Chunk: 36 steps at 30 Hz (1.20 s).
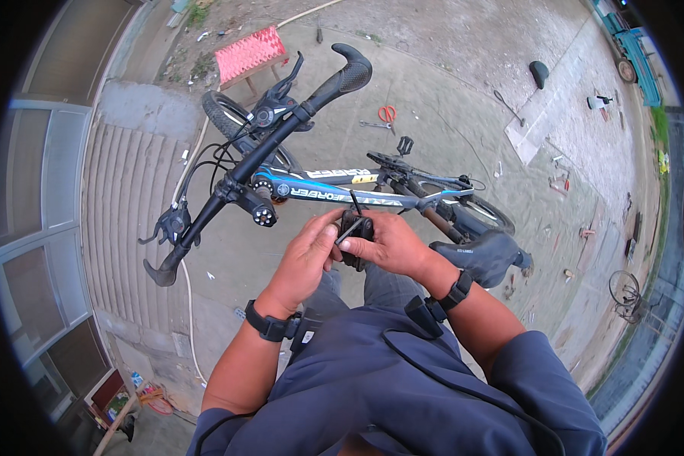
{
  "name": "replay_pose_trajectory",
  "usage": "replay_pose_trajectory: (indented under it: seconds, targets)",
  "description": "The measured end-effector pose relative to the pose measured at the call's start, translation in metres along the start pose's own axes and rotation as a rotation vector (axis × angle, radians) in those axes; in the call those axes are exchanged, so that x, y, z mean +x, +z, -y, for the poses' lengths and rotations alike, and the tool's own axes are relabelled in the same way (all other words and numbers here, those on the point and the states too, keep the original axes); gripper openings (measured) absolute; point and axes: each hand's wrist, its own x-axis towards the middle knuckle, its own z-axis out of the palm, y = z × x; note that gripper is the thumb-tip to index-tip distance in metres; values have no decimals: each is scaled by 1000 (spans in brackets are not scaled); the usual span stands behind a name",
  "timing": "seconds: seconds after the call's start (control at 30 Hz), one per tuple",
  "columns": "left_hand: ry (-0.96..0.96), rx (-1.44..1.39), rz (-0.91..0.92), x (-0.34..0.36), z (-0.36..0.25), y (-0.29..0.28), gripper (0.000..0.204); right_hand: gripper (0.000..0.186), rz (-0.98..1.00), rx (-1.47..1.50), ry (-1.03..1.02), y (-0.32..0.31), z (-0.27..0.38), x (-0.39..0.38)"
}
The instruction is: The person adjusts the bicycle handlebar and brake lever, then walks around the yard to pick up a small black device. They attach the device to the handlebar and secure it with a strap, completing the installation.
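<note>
Just in front of my body, both hands are closed round a small black folding multi-tool [355,257]. One thin dark key sticks up from it, and a second metal key lies slanted across its top. My left hand [308,251] grips the tool's left side with thumb and fingers. From the other side my right hand [394,245] holds it, the thumb pressed near the slanted key. Beyond my hands a bicycle [334,191] with a blue, black and white frame stands on the ground. Its handlebar [254,161] reaches to the left and its saddle [485,257] sits to the right.
Orange-handled scissors [387,114] and a wrench [374,125] lie on the ground past the bicycle. A stool with a red woven top [249,55] stands at the far left. Scattered tools and a loose saddle [539,74] lie to the right. Ridged concrete [133,213] runs along the left building.
</note>
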Motion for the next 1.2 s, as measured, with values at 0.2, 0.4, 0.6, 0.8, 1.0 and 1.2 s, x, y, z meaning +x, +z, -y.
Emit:
replay_pose_trajectory:
  seconds: [0.2,0.4,0.6,0.8,1.0,1.2]
  targets:
    - [123,146,-28,4,15,-7,46,53,-21,357,-35,8,-7,2]
    - [-71,-141,88,-5,34,-2,42,67,98,568,-33,9,-7,5]
    - [-260,-752,375,-4,55,-14,51,77,163,754,66,-7,-4,3]
    - [-353,-586,217,12,67,-8,50,65,-69,704,130,2,-1,14]
    - [-430,-296,-77,6,73,-19,44,67,-528,-18,-21,-10,-3,67]
    - [-404,-263,-154,-3,76,-22,43,64,-589,-292,-8,-12,3,94]
